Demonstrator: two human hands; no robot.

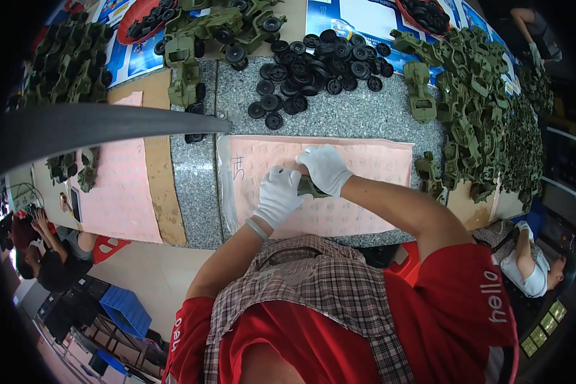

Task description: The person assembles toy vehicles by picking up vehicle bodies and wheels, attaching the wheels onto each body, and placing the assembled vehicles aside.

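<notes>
Above the pink sheet (pixel 371 211) on the table, both my hands are closed around one olive-green toy vehicle body (pixel 310 188). White-gloved, my left hand (pixel 279 194) grips its left side. My right hand (pixel 327 169), gloved too, lies over its right and far side with fingertips pinched together. Most of the body is hidden by the gloves. Whether something small sits between the right fingertips, I cannot tell. Beyond the sheet lies a heap of black toy wheels (pixel 313 70). A lone green vehicle body (pixel 420 96) rests to the right of the wheels.
A large pile of green vehicle parts (pixel 473 109) covers the right side. Green vehicles with wheels (pixel 184 70) stand at the far left. Red bowls hold black wheels (pixel 429 15). A dark grey bar (pixel 109 131) crosses from the left. Other people sit at both sides.
</notes>
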